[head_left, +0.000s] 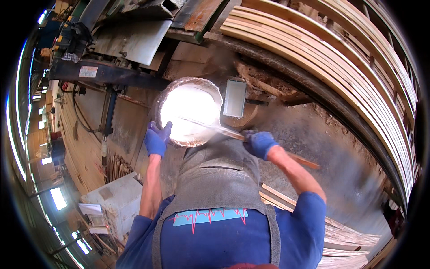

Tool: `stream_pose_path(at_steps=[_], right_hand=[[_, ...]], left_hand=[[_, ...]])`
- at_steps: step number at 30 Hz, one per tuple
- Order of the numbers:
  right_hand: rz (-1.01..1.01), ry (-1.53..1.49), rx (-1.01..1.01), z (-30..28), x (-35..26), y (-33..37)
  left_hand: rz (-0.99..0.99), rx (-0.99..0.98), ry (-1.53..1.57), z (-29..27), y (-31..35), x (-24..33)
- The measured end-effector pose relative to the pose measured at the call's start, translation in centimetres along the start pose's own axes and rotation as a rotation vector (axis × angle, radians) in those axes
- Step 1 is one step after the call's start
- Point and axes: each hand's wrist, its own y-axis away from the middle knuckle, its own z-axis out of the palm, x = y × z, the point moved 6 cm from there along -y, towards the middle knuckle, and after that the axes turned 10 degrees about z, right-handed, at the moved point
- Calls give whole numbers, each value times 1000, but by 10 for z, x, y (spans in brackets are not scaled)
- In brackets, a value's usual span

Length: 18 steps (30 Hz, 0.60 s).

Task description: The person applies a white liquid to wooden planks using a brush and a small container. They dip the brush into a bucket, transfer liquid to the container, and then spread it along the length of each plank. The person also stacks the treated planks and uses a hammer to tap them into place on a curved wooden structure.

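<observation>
A round bucket (216, 88) with a crusted rim stands in front of me, holding bright white liquid (190, 105), its surface overexposed. My left hand (156, 139), in a blue glove, grips the bucket's near left rim. In a similar glove, my right hand (259, 143) is closed around a long wooden stick (230, 133). One end of the stick dips into the liquid; its other end sticks out past my hand to the right. How deep the dipped end reaches is hidden.
Beyond the bucket's right side is a small pale rectangular container (234, 99). Stacked wooden boards (309, 47) lie along a dark rail at far right. A dark metal beam (127, 76) reaches toward the bucket from the left. A dusty white cabinet (118, 201) stands at lower left.
</observation>
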Motion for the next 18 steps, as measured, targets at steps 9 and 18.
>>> stream_pose_path(at_steps=[9,18], right_hand=[[44,-189,-46,2,-64,-19],[70,-212,-9,15,-64,-12]], left_hand=[[141,38,-59,-10,0,70],[204,55,-123,-5,-3,101]])
